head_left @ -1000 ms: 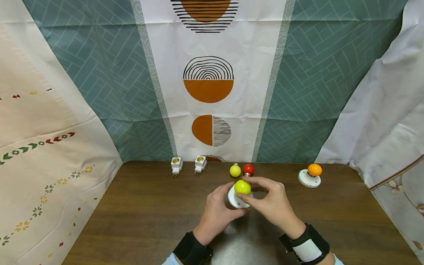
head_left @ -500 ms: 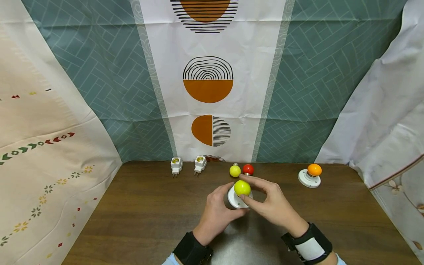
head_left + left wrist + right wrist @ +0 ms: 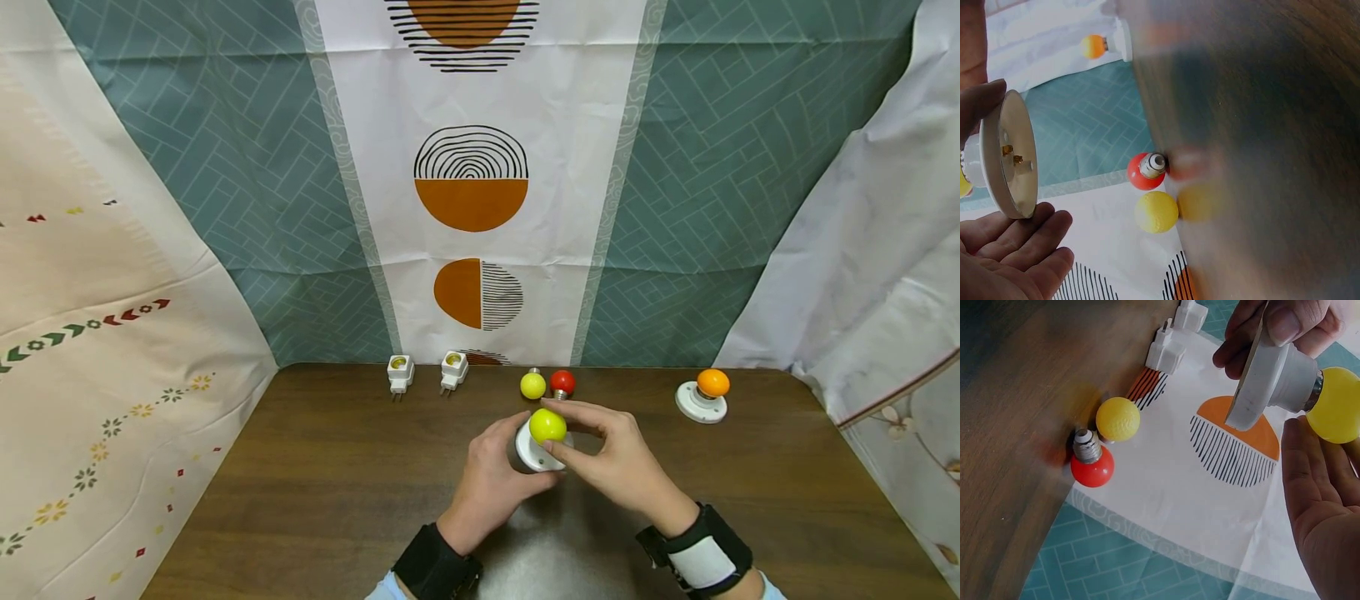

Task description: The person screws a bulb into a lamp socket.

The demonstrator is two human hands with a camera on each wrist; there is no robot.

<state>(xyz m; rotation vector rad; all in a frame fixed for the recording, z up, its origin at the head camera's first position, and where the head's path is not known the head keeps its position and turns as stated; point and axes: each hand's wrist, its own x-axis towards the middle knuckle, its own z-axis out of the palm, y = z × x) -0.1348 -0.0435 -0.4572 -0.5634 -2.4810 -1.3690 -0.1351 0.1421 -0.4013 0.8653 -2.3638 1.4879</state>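
Note:
My left hand (image 3: 489,475) grips a round white lamp holder (image 3: 529,452) by its rim, raised over the table. A glossy yellow bulb (image 3: 547,425) sits in the socket. In the right wrist view, a thin metal band of its screw cap (image 3: 1316,391) shows between bulb and socket. My right hand (image 3: 618,458) holds the bulb, index finger on its far side and thumb on its near side. In the left wrist view the hollow underside of the lamp holder (image 3: 1021,172) faces the camera, with brass terminals (image 3: 1017,159) inside.
Behind the hands lie another yellow bulb (image 3: 532,386) and a red bulb (image 3: 562,382). Two white plug-in sockets (image 3: 401,374) stand near the table's back edge. At right, an orange bulb (image 3: 712,383) sits in a white holder (image 3: 701,404). Patterned cloth hangs behind the wooden table (image 3: 337,483).
My right hand has shifted slightly, its thumb and index finger resettling around the yellow bulb and its wrist moving a little right. The left hand and lamp holder stay in place.

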